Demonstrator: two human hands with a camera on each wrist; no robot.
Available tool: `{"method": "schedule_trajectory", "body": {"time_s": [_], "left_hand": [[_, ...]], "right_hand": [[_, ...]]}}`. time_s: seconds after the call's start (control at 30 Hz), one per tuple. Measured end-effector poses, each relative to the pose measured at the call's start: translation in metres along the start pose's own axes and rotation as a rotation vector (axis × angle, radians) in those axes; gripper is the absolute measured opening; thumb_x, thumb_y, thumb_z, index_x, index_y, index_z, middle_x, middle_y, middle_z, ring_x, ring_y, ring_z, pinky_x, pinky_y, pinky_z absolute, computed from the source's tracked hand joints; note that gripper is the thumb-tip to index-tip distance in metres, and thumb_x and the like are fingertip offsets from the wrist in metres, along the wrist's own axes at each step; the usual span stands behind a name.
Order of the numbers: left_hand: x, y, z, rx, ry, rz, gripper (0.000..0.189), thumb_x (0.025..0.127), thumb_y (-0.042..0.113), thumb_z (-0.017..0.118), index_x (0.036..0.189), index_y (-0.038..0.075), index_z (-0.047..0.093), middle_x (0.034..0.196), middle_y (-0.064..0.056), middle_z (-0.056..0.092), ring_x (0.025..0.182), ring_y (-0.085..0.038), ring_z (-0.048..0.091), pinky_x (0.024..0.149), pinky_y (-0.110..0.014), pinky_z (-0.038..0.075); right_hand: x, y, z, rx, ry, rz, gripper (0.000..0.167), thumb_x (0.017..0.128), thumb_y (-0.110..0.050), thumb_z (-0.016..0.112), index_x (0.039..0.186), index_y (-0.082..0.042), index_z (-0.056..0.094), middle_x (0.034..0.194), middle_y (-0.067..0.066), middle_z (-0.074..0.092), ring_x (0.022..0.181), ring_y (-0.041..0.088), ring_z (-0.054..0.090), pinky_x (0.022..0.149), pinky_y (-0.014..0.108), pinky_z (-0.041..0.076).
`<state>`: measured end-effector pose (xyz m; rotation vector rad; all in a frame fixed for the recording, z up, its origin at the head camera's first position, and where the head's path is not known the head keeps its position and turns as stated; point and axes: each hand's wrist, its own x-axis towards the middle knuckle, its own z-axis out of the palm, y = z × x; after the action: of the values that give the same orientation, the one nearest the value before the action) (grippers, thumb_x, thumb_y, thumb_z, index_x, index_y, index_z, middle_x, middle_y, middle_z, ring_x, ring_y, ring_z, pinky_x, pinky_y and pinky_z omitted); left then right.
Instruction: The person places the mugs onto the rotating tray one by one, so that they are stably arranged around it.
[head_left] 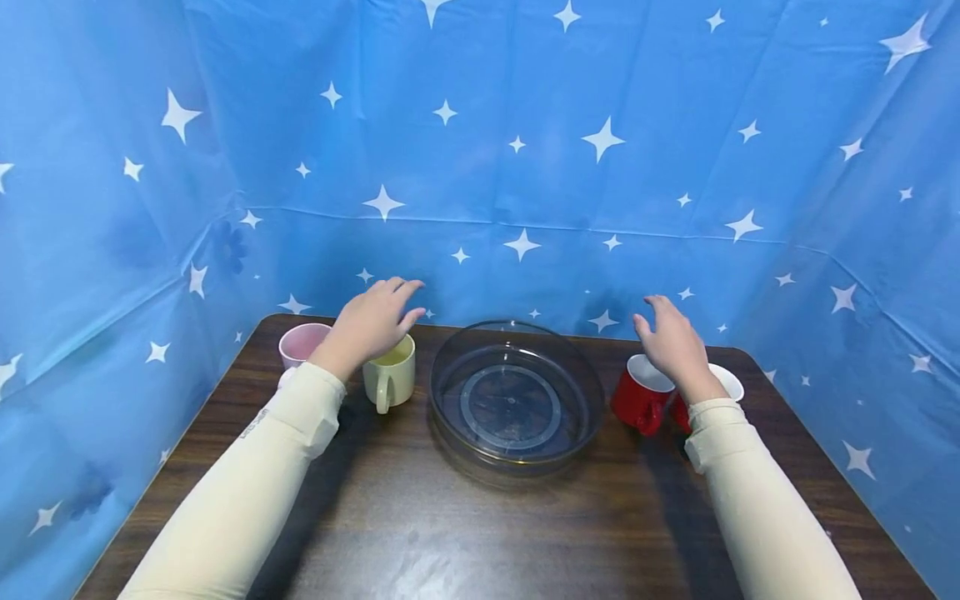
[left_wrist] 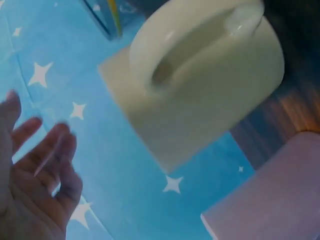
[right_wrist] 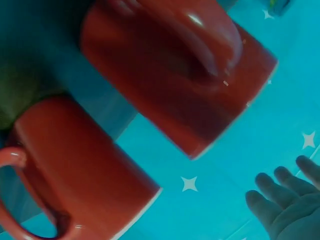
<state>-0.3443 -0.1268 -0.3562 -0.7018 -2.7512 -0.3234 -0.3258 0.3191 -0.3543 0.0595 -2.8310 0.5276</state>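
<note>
My left hand hovers with relaxed fingers above a pale yellow mug and a pink mug on the left of the table. In the left wrist view the yellow mug shows its handle, and the fingers stay apart from it. On the right, my right hand hangs over two red mugs with white insides, the nearer-to-centre red mug and the outer red mug, partly hidden by the wrist. The right wrist view shows both handles, with the fingers off to one side, holding nothing.
A round clear glass bowl stands mid-table between the mugs. The dark wooden table is bordered at the back and sides by a blue curtain with white stars.
</note>
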Motion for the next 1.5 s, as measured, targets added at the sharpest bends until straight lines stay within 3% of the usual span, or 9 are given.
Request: {"method": "schedule_trajectory", "body": {"time_s": [0.1,0.33,0.53,0.67,0.77,0.93,1.07,1.23,1.5], "left_hand": [[-0.005,0.007,0.003,-0.092,-0.095,0.036,0.053,0.105,0.035,0.055,0.147,0.003,0.049,0.139,-0.02,0.057,0.129,-0.037,0.055,0.106,-0.053,0.045],[-0.019,0.023,0.021,-0.223,-0.157,0.078,0.073,0.088,0.032,0.077,0.142,-0.008,0.05,0.132,-0.027,0.06,0.127,-0.04,0.056,0.105,-0.051,0.046],[-0.028,0.04,0.031,-0.176,-0.203,0.03,0.091,0.076,0.042,0.084,0.14,-0.014,0.05,0.131,-0.029,0.061,0.125,-0.04,0.059,0.107,-0.049,0.045],[-0.032,0.047,0.036,-0.114,-0.216,0.013,0.094,0.074,0.044,0.085,0.138,-0.015,0.05,0.129,-0.031,0.063,0.12,-0.04,0.062,0.104,-0.049,0.048],[-0.036,0.048,0.041,-0.117,-0.251,0.001,0.096,0.075,0.041,0.087,0.14,-0.017,0.047,0.129,-0.032,0.062,0.12,-0.041,0.062,0.103,-0.049,0.048],[-0.041,0.049,0.049,-0.131,-0.289,-0.006,0.1,0.075,0.042,0.086,0.141,-0.019,0.043,0.137,-0.035,0.055,0.124,-0.042,0.06,0.105,-0.049,0.047],[-0.042,0.049,0.052,-0.116,-0.311,-0.011,0.105,0.074,0.047,0.085,0.142,-0.019,0.042,0.14,-0.035,0.052,0.127,-0.041,0.058,0.106,-0.049,0.046],[-0.041,0.048,0.053,-0.117,-0.341,-0.025,0.108,0.074,0.049,0.084,0.144,-0.019,0.039,0.141,-0.034,0.052,0.13,-0.04,0.055,0.109,-0.048,0.044],[-0.042,0.045,0.056,-0.182,-0.358,-0.018,0.11,0.076,0.046,0.084,0.146,-0.021,0.032,0.143,-0.036,0.049,0.134,-0.041,0.051,0.112,-0.048,0.04]], "right_hand": [[-0.011,0.002,0.002,0.0,0.006,0.013,0.052,0.106,-0.026,0.047,0.149,0.003,0.042,0.154,0.029,0.039,0.138,0.051,0.04,0.108,0.067,0.035],[-0.039,0.006,0.009,-0.012,-0.004,0.039,0.052,0.104,-0.023,0.05,0.148,0.004,0.043,0.149,0.031,0.044,0.135,0.051,0.045,0.107,0.066,0.038],[-0.064,0.013,0.015,-0.026,0.116,0.096,0.044,0.102,-0.016,0.051,0.136,0.011,0.052,0.136,0.035,0.055,0.123,0.052,0.054,0.101,0.064,0.044],[-0.076,0.015,0.019,-0.055,0.216,0.103,0.036,0.1,-0.013,0.052,0.122,0.015,0.061,0.12,0.036,0.062,0.111,0.052,0.06,0.093,0.063,0.049],[-0.084,0.014,0.02,-0.067,0.24,0.107,0.033,0.101,-0.013,0.053,0.111,0.015,0.066,0.107,0.035,0.066,0.102,0.052,0.063,0.087,0.062,0.052],[-0.095,0.014,0.021,-0.024,0.137,0.181,0.037,0.102,-0.023,0.057,0.091,0.01,0.069,0.077,0.025,0.067,0.071,0.041,0.062,0.067,0.053,0.055],[-0.1,0.016,0.024,0.031,0.019,0.223,0.04,0.101,-0.03,0.062,0.08,0.003,0.07,0.058,0.009,0.06,0.057,0.025,0.052,0.053,0.036,0.046],[-0.102,0.02,0.03,0.105,-0.042,0.22,0.034,0.097,-0.025,0.069,0.084,0.006,0.073,0.059,0.007,0.064,0.054,0.02,0.056,0.052,0.03,0.047],[-0.1,0.027,0.042,0.31,-0.08,0.299,0.03,0.099,-0.015,0.066,0.102,0.015,0.069,0.065,0.013,0.069,0.053,0.021,0.069,0.053,0.026,0.056]]}}
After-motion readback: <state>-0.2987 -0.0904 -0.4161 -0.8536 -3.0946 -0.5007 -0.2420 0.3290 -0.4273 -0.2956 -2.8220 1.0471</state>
